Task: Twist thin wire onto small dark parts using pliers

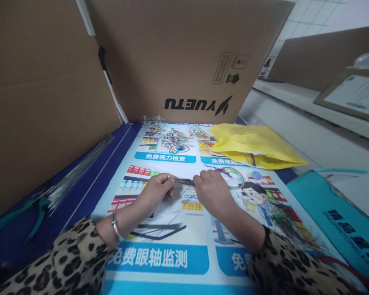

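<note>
Above the printed poster [199,229], my two hands are close together at the middle of the view. My right hand [213,192] is wrapped around a slim dark tool [184,181] that looks like small pliers, its narrow end pointing left. Thumb and fingers of my left hand [160,187] are pinched at that end; what lies between them is too small to make out. A thin wire loop [176,207] hangs below, between the hands. Just beyond my right hand lies a round coil [233,177] with coloured strands across it.
Cardboard panels [172,57] stand at the back and left. Left lie a bundle of straight wires [83,170] and teal-handled pliers [43,205]. Tangled wire pieces [174,139] lie at the back. A yellow bag [249,141] and teal box [335,205] are on the right.
</note>
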Demonstrator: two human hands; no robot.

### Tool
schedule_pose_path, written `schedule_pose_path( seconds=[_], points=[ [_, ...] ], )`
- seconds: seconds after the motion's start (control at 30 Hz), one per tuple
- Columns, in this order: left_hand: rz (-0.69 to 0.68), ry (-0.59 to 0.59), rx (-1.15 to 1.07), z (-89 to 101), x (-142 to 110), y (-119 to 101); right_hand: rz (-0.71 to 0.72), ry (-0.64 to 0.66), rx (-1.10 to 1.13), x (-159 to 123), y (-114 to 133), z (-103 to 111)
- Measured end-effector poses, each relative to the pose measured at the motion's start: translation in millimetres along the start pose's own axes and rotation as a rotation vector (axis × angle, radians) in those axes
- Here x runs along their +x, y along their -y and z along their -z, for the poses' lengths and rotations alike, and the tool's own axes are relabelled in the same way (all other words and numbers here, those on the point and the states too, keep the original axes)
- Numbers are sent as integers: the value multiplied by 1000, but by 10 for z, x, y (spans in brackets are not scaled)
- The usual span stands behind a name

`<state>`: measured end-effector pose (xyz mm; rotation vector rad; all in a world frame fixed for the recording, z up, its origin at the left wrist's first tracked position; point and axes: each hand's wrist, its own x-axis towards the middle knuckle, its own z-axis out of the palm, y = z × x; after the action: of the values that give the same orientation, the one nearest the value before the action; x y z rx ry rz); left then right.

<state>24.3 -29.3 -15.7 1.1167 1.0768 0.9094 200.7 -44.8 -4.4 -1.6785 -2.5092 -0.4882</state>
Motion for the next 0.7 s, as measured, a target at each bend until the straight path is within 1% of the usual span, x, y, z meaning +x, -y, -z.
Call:
schedule_pose_path(
  seconds=[0.17,0.37,0.53,0.7],
  points=[
    [-38,-5,18,-27,-24,38,-35,-13,6,-8,29,9],
    [-92,-60,41,-54,-39,60,-67,-30,8,-4,47,4],
    [-83,-112,-2,-97,-57,55,-78,-36,-10,-1,73,8],
    [-104,-153,16,-121,-63,51,-81,-28,-48,-1,114,31]
  ],
)
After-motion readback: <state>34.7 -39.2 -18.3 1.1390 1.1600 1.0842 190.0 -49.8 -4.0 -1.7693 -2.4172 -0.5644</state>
